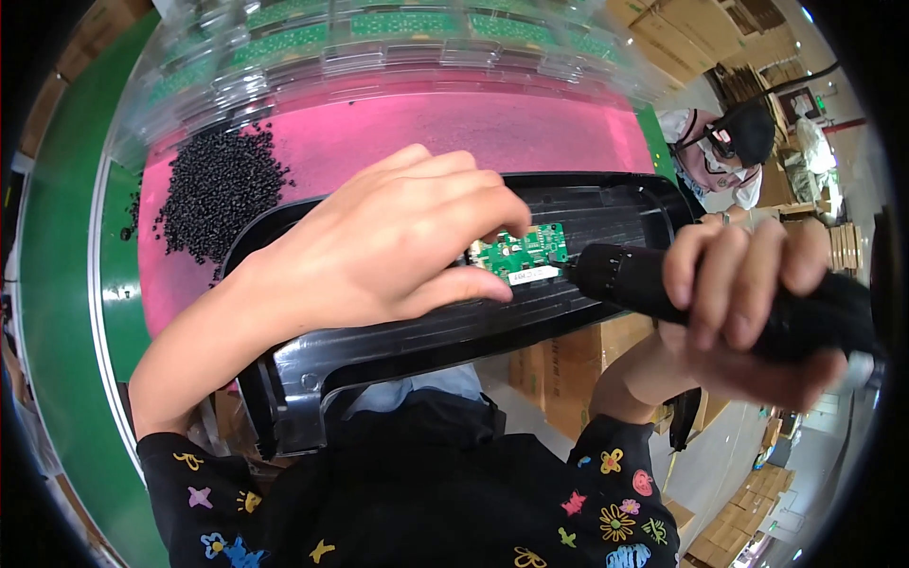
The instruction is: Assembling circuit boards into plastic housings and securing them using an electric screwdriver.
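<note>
My left hand [407, 237] reaches over a long black plastic housing [625, 208], thumb and fingers curled about the left end of a green circuit board [544, 248]. The board lies inside the housing and carries a white label strip along its near edge. Wrapped in the fingers of my right hand [748, 293] is a black electric screwdriver [625, 275]. It is held almost level, its nose pointing left at the board's right end. Whether the bit touches a screw there is too small to tell. My left fingers hide part of the board.
A heap of small black screw-like parts [220, 189] lies on the pink mat [379, 123], left of the housing. Stacked clear trays [379, 62] with green boards stand along the far side. Another person [724, 142] is at the far right, near cardboard boxes [686, 38].
</note>
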{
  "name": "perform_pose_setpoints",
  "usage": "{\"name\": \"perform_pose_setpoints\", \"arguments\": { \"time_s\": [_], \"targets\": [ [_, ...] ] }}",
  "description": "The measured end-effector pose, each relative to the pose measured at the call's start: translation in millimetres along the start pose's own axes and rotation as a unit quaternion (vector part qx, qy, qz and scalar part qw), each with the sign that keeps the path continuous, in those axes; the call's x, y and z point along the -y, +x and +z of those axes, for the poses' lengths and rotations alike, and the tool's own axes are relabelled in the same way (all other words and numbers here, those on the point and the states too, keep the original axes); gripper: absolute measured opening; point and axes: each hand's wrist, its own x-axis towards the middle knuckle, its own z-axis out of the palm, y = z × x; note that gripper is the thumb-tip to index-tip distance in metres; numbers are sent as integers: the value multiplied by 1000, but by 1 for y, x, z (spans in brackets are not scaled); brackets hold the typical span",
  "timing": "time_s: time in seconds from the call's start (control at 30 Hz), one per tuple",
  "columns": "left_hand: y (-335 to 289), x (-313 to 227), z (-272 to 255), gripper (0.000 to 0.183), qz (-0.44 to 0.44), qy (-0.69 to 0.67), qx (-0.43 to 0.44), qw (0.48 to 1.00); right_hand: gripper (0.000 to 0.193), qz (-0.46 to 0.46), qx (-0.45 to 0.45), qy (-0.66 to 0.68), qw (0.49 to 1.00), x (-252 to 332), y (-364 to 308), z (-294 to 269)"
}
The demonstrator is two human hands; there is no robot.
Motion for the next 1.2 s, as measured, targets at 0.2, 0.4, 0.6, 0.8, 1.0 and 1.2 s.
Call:
{"name": "perform_pose_setpoints", "arguments": {
  "time_s": [0.2, 0.4, 0.6, 0.8, 1.0, 1.2],
  "targets": [
    [-5, 6, -3, 25, -29, 72, 65, 995, 50, 59, -93, -78, 991, -15, -13, -26],
    [-5, 7, -4, 23, -34, 66, 81, 994, 49, 85, -114, -90, 986, -24, -16, -30],
    [-2, 6, -3, 22, -41, 74, 95, 992, 54, 66, -119, -19, 991, -24, -17, -40],
    [-4, 7, -1, 21, -31, 74, 79, 994, 48, 71, -49, -44, 995, -28, -18, -38],
    [-5, 8, -2, 20, -30, 81, 81, 993, 51, 79, -25, -30, 996, -35, -14, -37],
    [-3, 10, -5, 19, -19, 65, 57, 996, 55, 111, -62, -15, 992, -31, -11, -39]
  ]
}}
